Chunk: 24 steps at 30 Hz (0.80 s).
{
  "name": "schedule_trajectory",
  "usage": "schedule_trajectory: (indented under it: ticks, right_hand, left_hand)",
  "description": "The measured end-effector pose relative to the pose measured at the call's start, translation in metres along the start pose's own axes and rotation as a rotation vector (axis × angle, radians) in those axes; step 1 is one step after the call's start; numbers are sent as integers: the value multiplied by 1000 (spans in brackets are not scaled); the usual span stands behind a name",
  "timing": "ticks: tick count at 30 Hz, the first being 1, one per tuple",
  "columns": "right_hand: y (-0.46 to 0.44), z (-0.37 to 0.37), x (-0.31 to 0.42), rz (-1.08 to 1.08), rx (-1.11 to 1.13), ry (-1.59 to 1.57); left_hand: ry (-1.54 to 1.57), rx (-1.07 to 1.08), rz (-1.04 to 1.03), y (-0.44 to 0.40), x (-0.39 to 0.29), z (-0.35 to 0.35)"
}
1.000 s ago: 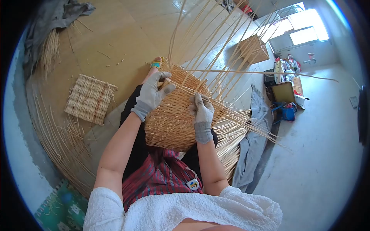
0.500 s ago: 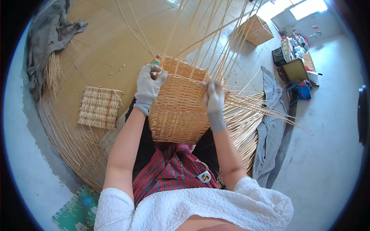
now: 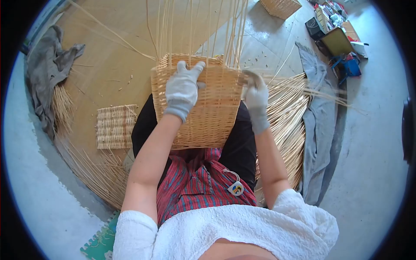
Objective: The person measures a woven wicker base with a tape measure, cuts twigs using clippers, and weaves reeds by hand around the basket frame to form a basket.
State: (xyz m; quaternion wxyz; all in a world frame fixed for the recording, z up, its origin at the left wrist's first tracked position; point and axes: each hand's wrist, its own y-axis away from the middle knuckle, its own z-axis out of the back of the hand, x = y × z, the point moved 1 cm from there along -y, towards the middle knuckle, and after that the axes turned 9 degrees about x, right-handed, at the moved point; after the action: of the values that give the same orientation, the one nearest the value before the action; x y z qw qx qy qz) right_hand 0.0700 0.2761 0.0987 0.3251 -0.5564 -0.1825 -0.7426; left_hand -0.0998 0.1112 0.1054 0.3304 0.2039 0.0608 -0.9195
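Observation:
A partly woven wicker basket [image 3: 203, 125] is held upright between the knees, with long bare stakes [image 3: 190, 30] rising from its rim. My left hand [image 3: 181, 91], in a pale work glove, lies against the near wall below the rim, fingers stretched out and apart. At the basket's upper right corner my right hand [image 3: 256, 95], also gloved, is closed with its fingers curled on a wicker strand, slightly blurred. Loose strand ends [image 3: 320, 93] trail out to the right beyond it.
A small woven panel [image 3: 116, 128] lies on the floor at left, near scattered canes [image 3: 93, 171]. Bundled canes [image 3: 288, 125] rest on grey cloth [image 3: 320, 143] at right. Another basket [image 3: 281, 6] stands farther back, with a blue bag [image 3: 350, 67] and boxes nearby.
My left hand has gone from a pinch at the left rim to lying flat on the near wall. My right hand has shifted right and slightly down. The basket has tilted and the view has shifted.

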Motion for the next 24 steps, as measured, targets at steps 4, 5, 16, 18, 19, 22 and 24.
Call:
schedule_trajectory:
  ticks: [4, 5, 16, 18, 19, 22, 24]
  right_hand:
    - [17, -17, 42, 354, -25, 292]
    - [-3, -25, 56, 494, -49, 524]
    - [-70, -81, 15, 382, -109, 959]
    - [-70, -81, 13, 381, -65, 896]
    - [-67, -78, 11, 418, -44, 859]
    - [-9, -58, 26, 514, -59, 663]
    - [64, -26, 42, 293, 570, 446]
  left_hand:
    - [6, 61, -13, -22, -5, 19]
    - [7, 98, 23, -27, -5, 22]
    - [-59, 134, -8, -45, -4, 24]
    - [-189, 95, 32, -38, -8, 20]
    - [-159, 75, 34, -28, -11, 18]
    - [-134, -96, -165, 35, -4, -19]
    - [-37, -5, -206, 101, -3, -51]
